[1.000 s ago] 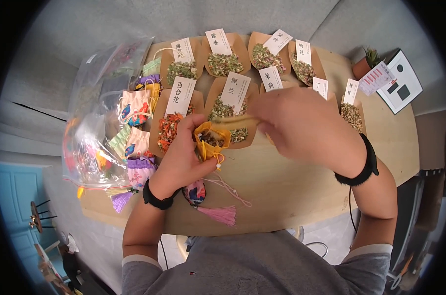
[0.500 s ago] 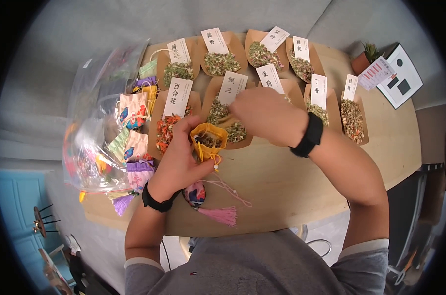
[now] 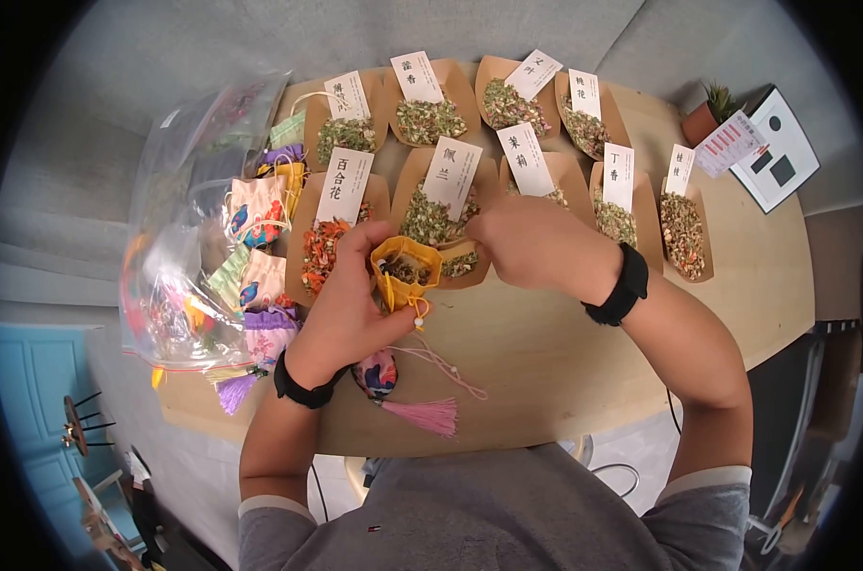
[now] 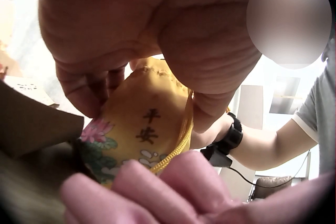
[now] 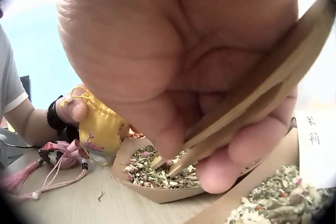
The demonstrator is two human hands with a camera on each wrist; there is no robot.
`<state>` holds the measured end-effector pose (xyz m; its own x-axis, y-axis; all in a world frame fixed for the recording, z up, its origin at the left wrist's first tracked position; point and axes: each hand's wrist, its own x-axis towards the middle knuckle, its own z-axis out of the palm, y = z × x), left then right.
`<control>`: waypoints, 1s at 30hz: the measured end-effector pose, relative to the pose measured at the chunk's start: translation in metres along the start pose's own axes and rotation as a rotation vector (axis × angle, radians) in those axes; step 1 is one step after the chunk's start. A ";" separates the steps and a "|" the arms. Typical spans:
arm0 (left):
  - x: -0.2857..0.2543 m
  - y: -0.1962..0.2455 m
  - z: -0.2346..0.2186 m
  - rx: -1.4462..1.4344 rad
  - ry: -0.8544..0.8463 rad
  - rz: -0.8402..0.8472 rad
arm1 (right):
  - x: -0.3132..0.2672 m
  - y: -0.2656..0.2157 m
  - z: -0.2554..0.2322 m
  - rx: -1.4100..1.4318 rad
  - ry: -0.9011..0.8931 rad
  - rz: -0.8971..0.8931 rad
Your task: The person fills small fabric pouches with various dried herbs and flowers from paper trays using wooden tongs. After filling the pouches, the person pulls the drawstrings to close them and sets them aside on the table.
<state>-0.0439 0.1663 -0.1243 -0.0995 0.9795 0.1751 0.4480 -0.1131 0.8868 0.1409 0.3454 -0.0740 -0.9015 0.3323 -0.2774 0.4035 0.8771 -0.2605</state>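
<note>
My left hand [image 3: 341,309] grips a yellow drawstring pouch [image 3: 398,293], its mouth open upward with dried bits inside. Lotus flowers and dark characters decorate the pouch [image 4: 149,106] in the left wrist view. With my right hand [image 3: 545,249] I pinch wooden tongs [image 5: 257,85] over the middle front-row tray; their tips touch the dried herbs [image 5: 155,176] in that paper tray [image 5: 165,195]. The pouch [image 5: 100,127] stands just beyond this tray in the right wrist view. Whether the tips hold any herbs cannot be told.
Several labelled paper trays stand in two rows, one with orange petals [image 3: 319,249]. A clear plastic bag [image 3: 179,257] and small pouches [image 3: 263,281] lie left. A pink pouch [image 3: 379,376] with a tassel [image 3: 426,416] lies near the front edge. A potted plant [image 3: 703,122] stands back right.
My right hand has moved left from beside the pouch to the middle front-row tray, then drawn back slightly toward the right. My left hand and the yellow pouch have barely moved.
</note>
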 end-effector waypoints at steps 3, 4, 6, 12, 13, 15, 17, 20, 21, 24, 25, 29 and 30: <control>-0.001 0.000 0.002 -0.059 0.017 -0.023 | -0.005 -0.005 0.006 -0.044 0.152 -0.098; -0.001 0.000 0.002 -0.059 0.018 -0.023 | -0.005 -0.007 0.008 -0.045 0.152 -0.099; 0.000 0.002 0.001 -0.055 0.016 -0.022 | -0.005 -0.008 0.009 -0.097 0.212 -0.101; -0.001 -0.001 0.001 -0.064 0.018 -0.010 | -0.014 -0.001 -0.008 -0.083 0.308 -0.110; -0.001 -0.001 0.001 -0.066 0.023 -0.011 | -0.017 0.000 -0.013 -0.086 0.306 -0.113; -0.001 -0.002 0.000 -0.005 0.035 0.035 | -0.022 0.003 -0.024 -0.102 0.369 -0.096; -0.001 0.001 0.001 -0.029 0.035 0.021 | -0.029 -0.001 -0.041 -0.079 0.410 -0.124; 0.000 0.002 0.000 -0.028 0.037 0.025 | -0.041 -0.018 -0.066 -0.044 0.407 -0.099; 0.001 0.002 0.000 -0.002 0.035 0.045 | -0.043 -0.023 -0.066 -0.045 0.402 -0.106; 0.001 0.002 0.001 -0.025 0.045 0.033 | -0.045 -0.034 -0.064 -0.083 0.442 -0.213; 0.001 0.002 0.001 -0.028 0.046 0.032 | -0.045 -0.035 -0.064 -0.094 0.397 -0.188; 0.000 -0.001 0.001 -0.063 0.049 0.010 | -0.039 -0.026 -0.070 -0.115 0.322 -0.046; 0.000 -0.002 0.001 -0.056 0.047 0.033 | -0.036 -0.020 -0.064 -0.119 0.316 -0.051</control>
<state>-0.0438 0.1667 -0.1266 -0.1275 0.9665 0.2229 0.4010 -0.1553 0.9028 0.1550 0.3385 0.0007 -0.9314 0.3620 0.0388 0.3525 0.9234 -0.1521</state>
